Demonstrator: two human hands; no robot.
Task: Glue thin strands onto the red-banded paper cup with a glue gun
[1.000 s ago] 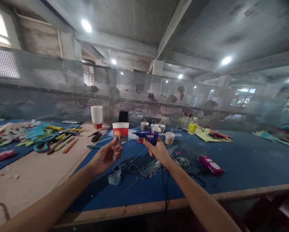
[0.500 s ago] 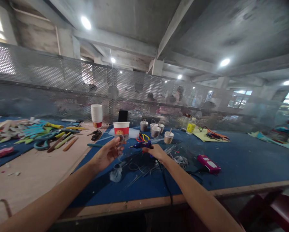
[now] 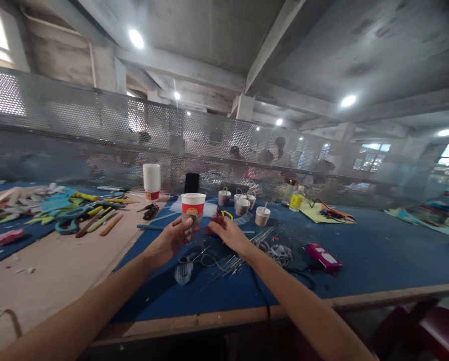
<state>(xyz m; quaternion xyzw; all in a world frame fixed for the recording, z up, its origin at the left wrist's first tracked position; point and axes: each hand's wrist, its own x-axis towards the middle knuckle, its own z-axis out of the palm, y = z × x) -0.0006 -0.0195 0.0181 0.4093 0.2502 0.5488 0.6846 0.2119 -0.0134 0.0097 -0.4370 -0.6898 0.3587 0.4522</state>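
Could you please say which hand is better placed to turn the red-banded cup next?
Probably the left hand: its fingers appear to hold the red-banded cup, while the right hand is apart from it.

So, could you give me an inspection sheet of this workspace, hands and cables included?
Surface: blue tabletop, pale board at left.
Things in hand: red-and-white cup, upright.
Clutter: thin wires, tangled cord, purple box, small pots, stacked cups.
Hands: left hand holds the cup low; right hand is close by, its grip hidden.
Cables: dark cable crossing the front edge.
Surroundings: perforated screen, people behind it, ceiling lights.
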